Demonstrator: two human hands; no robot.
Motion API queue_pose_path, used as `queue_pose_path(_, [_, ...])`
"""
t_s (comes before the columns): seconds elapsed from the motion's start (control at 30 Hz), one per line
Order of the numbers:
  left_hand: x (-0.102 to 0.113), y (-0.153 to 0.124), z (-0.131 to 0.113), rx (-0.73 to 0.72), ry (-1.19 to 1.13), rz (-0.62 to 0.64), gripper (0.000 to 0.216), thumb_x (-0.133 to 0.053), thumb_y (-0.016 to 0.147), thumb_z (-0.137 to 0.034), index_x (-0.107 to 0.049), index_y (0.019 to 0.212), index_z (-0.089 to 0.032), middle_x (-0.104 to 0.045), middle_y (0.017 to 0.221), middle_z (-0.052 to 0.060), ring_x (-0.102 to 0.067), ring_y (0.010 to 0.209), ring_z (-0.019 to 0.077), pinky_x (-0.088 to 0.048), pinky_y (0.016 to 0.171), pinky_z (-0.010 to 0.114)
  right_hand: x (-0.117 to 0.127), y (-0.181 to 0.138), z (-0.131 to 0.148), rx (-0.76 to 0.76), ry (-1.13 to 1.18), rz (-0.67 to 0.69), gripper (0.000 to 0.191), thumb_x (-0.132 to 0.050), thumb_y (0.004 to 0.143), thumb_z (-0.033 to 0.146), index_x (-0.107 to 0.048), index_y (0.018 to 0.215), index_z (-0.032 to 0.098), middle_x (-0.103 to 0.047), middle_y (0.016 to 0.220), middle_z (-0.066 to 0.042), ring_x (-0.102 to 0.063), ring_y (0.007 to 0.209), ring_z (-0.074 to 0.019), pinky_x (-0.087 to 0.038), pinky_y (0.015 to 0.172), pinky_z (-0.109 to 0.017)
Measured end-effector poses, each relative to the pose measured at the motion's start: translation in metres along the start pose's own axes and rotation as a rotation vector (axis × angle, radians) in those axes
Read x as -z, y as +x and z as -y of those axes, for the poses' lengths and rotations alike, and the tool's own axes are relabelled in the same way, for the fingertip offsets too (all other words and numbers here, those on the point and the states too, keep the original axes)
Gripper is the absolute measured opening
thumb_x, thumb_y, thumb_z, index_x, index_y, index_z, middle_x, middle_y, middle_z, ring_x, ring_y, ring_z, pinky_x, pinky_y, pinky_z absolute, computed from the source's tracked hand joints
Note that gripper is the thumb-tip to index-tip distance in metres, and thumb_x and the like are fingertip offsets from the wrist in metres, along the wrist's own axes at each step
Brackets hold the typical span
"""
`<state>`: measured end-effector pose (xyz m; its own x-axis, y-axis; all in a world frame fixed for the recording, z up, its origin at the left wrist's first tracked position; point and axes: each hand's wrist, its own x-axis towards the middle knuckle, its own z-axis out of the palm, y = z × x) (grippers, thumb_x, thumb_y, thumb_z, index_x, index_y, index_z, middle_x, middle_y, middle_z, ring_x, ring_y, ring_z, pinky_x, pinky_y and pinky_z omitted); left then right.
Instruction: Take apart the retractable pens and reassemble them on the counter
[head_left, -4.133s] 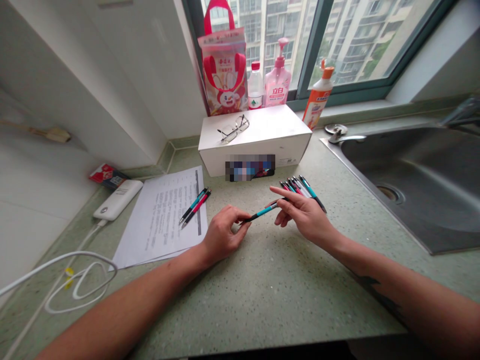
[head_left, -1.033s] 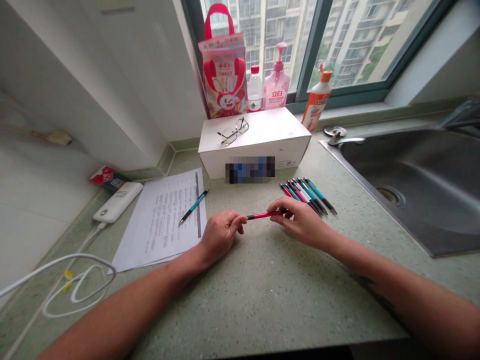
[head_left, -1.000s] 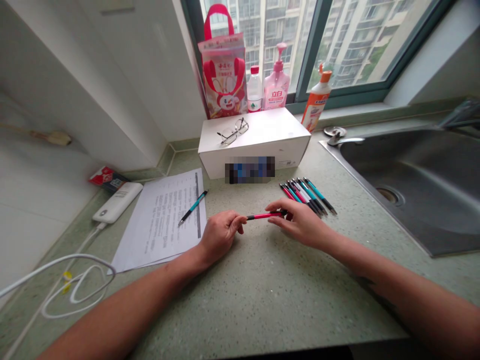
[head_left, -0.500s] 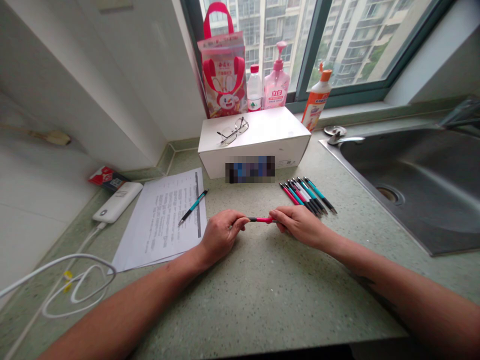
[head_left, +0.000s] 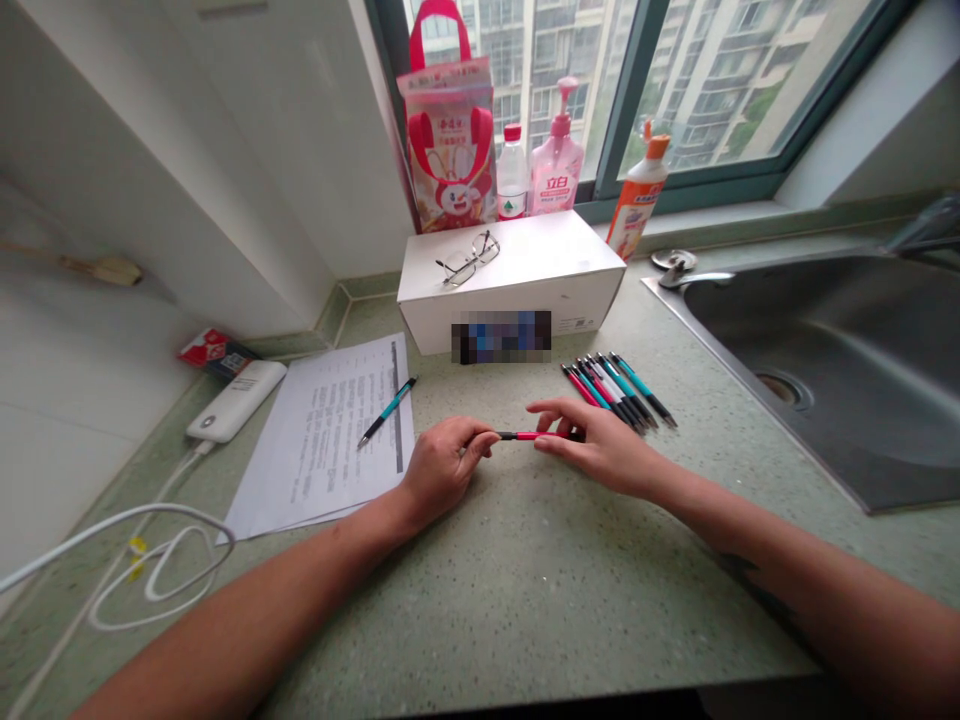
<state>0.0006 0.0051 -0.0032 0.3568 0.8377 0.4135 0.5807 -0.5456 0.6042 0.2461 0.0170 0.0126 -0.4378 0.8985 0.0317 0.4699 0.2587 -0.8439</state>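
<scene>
A red pen with black parts [head_left: 527,436] lies level just above the counter. My left hand [head_left: 448,458] pinches its left end between thumb and fingers. Around the pen's right end is my right hand [head_left: 592,440], its index finger raised and its thumb apart from it; the pen's far tip is partly hidden behind this hand. Just beyond the right hand, several pens in teal, red, white and black [head_left: 611,388] lie side by side. A teal pen [head_left: 388,410] rests on the printed sheets [head_left: 322,440] left of my left hand.
A white box [head_left: 510,265] with glasses [head_left: 469,260] on top stands behind my hands. To the right is a metal sink [head_left: 840,400]. A white power bank [head_left: 238,402] and its cable [head_left: 161,510] lie left. Bottles [head_left: 556,170] and a bag [head_left: 452,150] stand by the window.
My right hand has loosened its pinch on the red pen, its index finger lifting and its fingers spreading. My left hand keeps its hold. The view has shifted slightly.
</scene>
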Motion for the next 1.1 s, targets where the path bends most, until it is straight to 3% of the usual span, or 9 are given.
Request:
queue_pose_path(0.13, [0.0,-0.001,0.001,0.003,0.0,0.016,0.041,-0.047,0.103,-0.046,-0.069,0.082,-0.018,-0.07,0.071,0.003,-0.064,0.068,0.0158,-0.048,0.068,0.028,-0.001,0.0,0.002,0.001,-0.045,0.038,0.028,-0.056,0.096,0.04,-0.072,0.089,0.019,-0.069,0.079,-0.005,-0.06,0.071,-0.0164,-0.045,0.065,-0.031])
queue_pose_path(0.37, [-0.002,0.002,0.0,0.034,0.075,0.061,0.016,-0.057,0.097,-0.027,-0.068,0.093,-0.017,-0.072,0.086,0.005,-0.066,0.08,0.0194,-0.052,0.075,0.033,0.003,0.0,-0.002,0.113,-0.103,-0.113,0.013,-0.064,0.093,0.032,-0.069,0.092,0.02,-0.067,0.089,-0.004,-0.06,0.076,-0.0156,-0.047,0.068,-0.03])
queue_pose_path(0.63, [-0.003,0.003,0.001,-0.126,0.072,0.142,0.015,-0.059,0.097,-0.024,-0.07,0.107,-0.019,-0.074,0.094,0.007,-0.067,0.086,0.0208,-0.054,0.081,0.037,-0.004,-0.002,-0.004,0.184,-0.246,-0.078,0.014,-0.065,0.093,0.035,-0.07,0.094,0.022,-0.068,0.091,-0.003,-0.061,0.073,-0.0145,-0.047,0.069,-0.031])
queue_pose_path(0.87, [-0.003,0.005,0.008,-0.02,0.165,0.062,0.012,-0.059,0.094,-0.017,-0.069,0.1,-0.018,-0.073,0.093,0.007,-0.066,0.088,0.0219,-0.054,0.083,0.04,0.015,0.001,-0.011,0.2,-0.407,-0.116,0.018,-0.051,0.095,0.02,-0.068,0.102,0.022,-0.068,0.103,-0.009,-0.063,0.095,-0.0232,-0.049,0.083,-0.039])
queue_pose_path(1.0, [-0.003,0.005,0.014,0.019,0.242,-0.004,0.01,-0.06,0.094,-0.02,-0.068,0.099,-0.017,-0.072,0.091,0.007,-0.065,0.087,0.0222,-0.055,0.082,0.041,0.021,0.001,-0.007,0.229,-0.415,-0.217,0.02,-0.049,0.092,0.017,-0.067,0.1,0.022,-0.068,0.097,-0.009,-0.062,0.094,-0.0243,-0.049,0.082,-0.04])
queue_pose_path(1.1, [-0.004,0.005,0.015,-0.022,0.276,0.025,0.009,-0.06,0.095,-0.021,-0.067,0.097,-0.017,-0.071,0.09,0.007,-0.063,0.085,0.0221,-0.054,0.081,0.041,0.017,0.0,-0.002,0.305,-0.454,-0.205,0.021,-0.048,0.094,0.018,-0.068,0.1,0.023,-0.069,0.097,-0.009,-0.062,0.094,-0.0241,-0.048,0.083,-0.04])
